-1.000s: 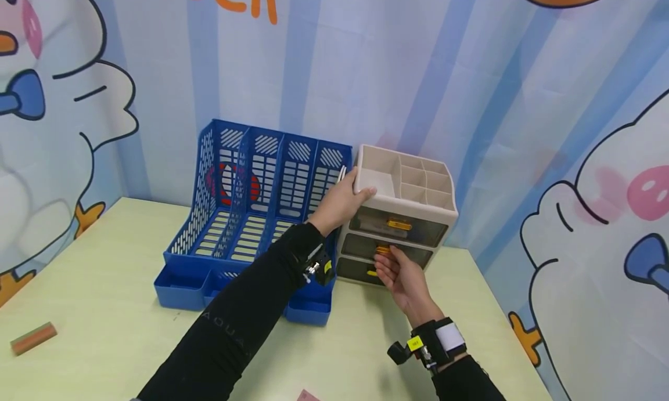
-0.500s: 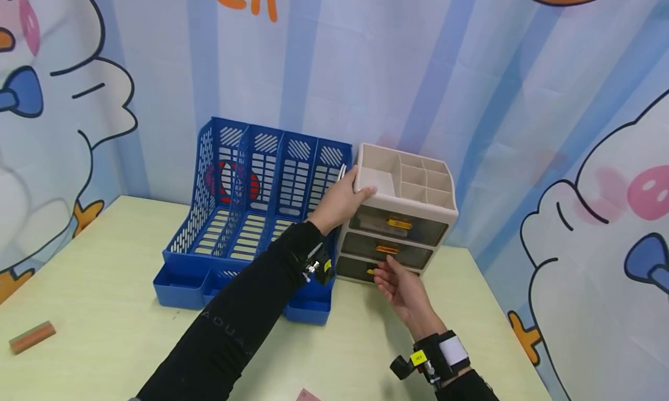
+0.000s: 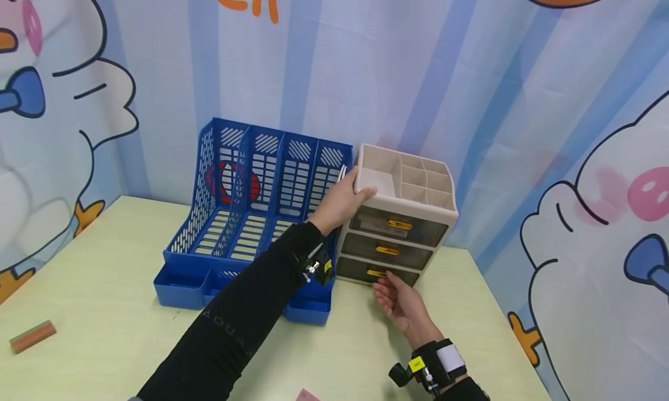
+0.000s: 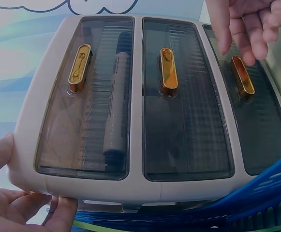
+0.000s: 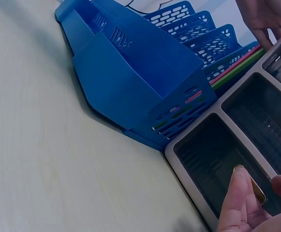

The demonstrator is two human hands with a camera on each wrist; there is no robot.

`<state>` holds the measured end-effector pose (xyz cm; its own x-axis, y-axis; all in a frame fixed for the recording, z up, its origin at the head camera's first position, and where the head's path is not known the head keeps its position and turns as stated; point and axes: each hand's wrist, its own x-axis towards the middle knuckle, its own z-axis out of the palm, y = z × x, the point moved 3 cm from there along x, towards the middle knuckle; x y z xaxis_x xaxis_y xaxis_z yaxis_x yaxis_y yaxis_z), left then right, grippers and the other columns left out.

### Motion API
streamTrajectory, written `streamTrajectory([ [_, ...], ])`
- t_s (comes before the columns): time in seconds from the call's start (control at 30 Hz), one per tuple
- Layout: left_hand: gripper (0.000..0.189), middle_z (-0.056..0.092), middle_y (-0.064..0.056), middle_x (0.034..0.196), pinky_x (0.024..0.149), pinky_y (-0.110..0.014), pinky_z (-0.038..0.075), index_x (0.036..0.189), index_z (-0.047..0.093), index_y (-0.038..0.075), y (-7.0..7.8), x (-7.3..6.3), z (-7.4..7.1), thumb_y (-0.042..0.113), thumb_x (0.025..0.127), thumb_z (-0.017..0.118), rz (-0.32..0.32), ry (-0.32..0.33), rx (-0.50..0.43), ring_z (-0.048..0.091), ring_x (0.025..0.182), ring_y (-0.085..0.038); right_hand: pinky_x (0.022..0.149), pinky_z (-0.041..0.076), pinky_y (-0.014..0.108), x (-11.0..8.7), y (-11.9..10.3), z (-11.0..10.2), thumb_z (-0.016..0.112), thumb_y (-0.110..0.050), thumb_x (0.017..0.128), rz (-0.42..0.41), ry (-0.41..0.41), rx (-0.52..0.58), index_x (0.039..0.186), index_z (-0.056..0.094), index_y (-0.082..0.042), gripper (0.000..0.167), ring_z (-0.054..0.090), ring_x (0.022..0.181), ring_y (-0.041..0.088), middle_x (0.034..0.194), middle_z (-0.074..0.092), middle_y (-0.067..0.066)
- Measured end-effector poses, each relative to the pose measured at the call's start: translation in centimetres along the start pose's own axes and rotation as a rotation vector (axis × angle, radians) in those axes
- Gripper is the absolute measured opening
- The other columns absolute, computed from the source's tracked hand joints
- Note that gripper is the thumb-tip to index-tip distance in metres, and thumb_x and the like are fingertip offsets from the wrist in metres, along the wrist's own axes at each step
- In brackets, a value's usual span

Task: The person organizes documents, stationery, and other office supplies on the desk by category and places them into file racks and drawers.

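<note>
A beige desktop drawer organizer [image 3: 407,206] with three dark see-through drawers stands on the table, every drawer pushed in. My left hand [image 3: 337,203] grips its upper left edge, thumb on top. In front of the bottom drawer, my right hand [image 3: 405,305] has its fingertips right at the yellow-gold handle [image 3: 376,273]. The right wrist view shows the index fingertip over one end of that handle [image 5: 258,191], the thumb apart from it. Through the top drawer's front in the left wrist view, a grey marker pen [image 4: 117,101] lies inside.
Left of the organizer stands a blue file rack [image 3: 251,215] with front trays, close against its side. Pink and green sheets [image 5: 237,70] stand in the rack. A brownish block [image 3: 33,337] lies at the far left, a pink piece of paper [image 3: 307,395] at the front.
My right hand has let go of the middle drawer's handle and moved down to the bottom one. The left hand keeps its grip on the organizer, which has not moved.
</note>
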<state>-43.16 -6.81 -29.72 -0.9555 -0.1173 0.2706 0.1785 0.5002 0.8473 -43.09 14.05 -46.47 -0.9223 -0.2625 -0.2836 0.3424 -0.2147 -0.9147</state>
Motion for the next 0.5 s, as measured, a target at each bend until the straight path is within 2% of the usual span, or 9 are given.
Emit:
streamTrajectory([
  [0.37, 0.075, 0.032, -0.013, 0.156, 0.106, -0.048, 0.038, 0.158, 0.013, 0.012, 0.0, 0.0, -0.1, 0.042, 0.101, 0.052, -0.009, -0.003, -0.007, 0.042, 0.133, -0.028, 0.060, 0.053, 0.019, 1.1, 0.1, 0.7, 0.052, -0.027, 0.103, -0.013, 0.006, 0.002, 0.106, 0.059, -0.002, 0.025, 0.067, 0.066, 0.010, 0.081, 0.072, 0.004],
  [0.5, 0.075, 0.033, -0.013, 0.156, 0.105, -0.047, 0.039, 0.158, 0.013, 0.012, 0.0, 0.1, -0.1, 0.042, 0.101, 0.052, -0.008, -0.006, -0.005, 0.043, 0.132, -0.027, 0.059, 0.053, 0.019, 1.2, 0.2, 0.6, 0.052, -0.025, 0.103, -0.014, 0.017, -0.013, 0.106, 0.063, 0.000, 0.027, 0.066, 0.064, 0.009, 0.080, 0.071, 0.004],
])
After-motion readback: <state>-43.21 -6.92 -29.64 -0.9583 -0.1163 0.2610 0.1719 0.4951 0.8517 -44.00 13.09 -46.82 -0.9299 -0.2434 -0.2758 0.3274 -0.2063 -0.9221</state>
